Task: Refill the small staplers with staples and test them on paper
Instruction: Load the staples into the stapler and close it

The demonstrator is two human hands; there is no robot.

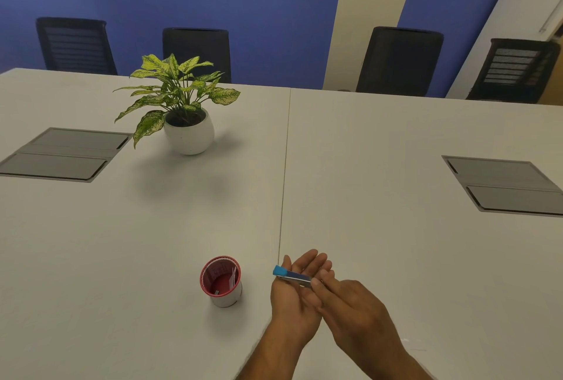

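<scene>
Nearest the camera: left hand held palm up above the table, fingers extended and relaxed. Small stapler, blue cap at its left end, lies across the left fingers. Right hand comes in from the right; its fingertips pinch the stapler's right end. Whether the magazine is open cannot be told; too small and partly covered.

Just left of the hands: red-lined cup standing upright on the table, some small items inside, not identifiable. No paper in view.

Judged step: handling one stapler ahead of loading, i.e. early in the refill. Next move likely calls for opening the magazine with the right fingers while the left steadies the body, then seating a staple strip straight in the channel. Staple supply is not identifiable here.

Farther off: potted plant, two grey floor-box lids set in the table, dark chairs against a blue wall.
</scene>
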